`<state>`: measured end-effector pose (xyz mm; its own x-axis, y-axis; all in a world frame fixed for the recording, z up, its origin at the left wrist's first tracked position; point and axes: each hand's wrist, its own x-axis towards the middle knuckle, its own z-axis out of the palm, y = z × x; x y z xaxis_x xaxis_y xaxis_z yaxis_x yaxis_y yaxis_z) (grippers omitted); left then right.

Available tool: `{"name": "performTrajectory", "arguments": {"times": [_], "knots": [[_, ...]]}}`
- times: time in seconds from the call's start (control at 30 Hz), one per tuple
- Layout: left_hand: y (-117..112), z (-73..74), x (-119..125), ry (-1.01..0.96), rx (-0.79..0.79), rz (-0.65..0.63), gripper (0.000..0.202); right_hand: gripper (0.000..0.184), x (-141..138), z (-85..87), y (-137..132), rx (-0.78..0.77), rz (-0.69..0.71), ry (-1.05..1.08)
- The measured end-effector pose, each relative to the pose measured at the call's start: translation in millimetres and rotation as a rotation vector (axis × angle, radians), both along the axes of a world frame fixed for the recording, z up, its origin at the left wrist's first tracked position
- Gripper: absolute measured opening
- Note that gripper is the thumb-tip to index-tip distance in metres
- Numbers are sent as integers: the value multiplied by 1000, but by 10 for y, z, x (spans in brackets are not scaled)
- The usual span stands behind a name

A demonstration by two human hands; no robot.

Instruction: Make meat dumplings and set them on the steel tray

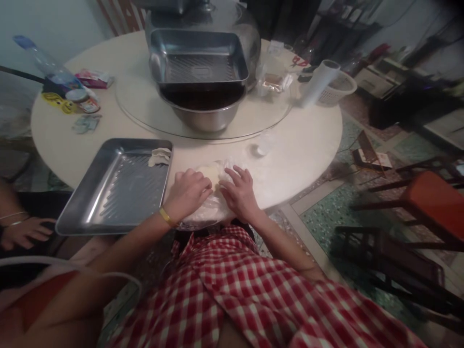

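Note:
In front of me a thin, pale piece of what looks like dough (210, 171) lies on a crinkled clear plastic sheet (212, 205) at the table's near edge. My left hand (188, 191), with a yellow band at the wrist, is closed at the left side of it; its fingertips are bent in, and what they pinch is hidden. My right hand (239, 191) is at the right side with its fingers spread, the tips touching or just over the plastic. Several pale folded dough pieces, like dumplings (159, 157), sit in the far right corner of a metal tray (136, 193) to the left.
A steel bowl (206, 116) with dark contents, partly under another metal tray (199, 58), stands on the glass turntable (137, 108). A small white round object (260, 150) lies right of centre. Bottle (50, 65) far left; basket (337, 89) far right. Another person's hand (27, 232) rests at left.

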<state>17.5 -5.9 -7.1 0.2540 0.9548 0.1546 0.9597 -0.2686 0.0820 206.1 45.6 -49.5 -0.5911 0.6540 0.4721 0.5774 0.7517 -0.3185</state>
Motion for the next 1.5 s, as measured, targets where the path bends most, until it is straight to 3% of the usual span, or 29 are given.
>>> {"name": "performTrajectory", "arguments": {"times": [0.27,0.57,0.83,1.1,1.33,1.5], "knots": [[-19,38,45,71,17,-17,24,20,-70,-18,41,36,51,-17],[-70,7,-49,-14,5,41,17,17,-132,30,191,68,180,-60],[-72,24,4,75,25,18,24,17,-156,55,193,20,240,-69],[-54,-17,-15,-10,-18,97,20,19,-241,117,253,22,296,-110],[-125,-54,-60,-147,36,118,20,17,-316,164,323,-16,313,-134],[-167,-79,-38,-89,115,139,17,17,-352,152,398,-73,314,-95]]}}
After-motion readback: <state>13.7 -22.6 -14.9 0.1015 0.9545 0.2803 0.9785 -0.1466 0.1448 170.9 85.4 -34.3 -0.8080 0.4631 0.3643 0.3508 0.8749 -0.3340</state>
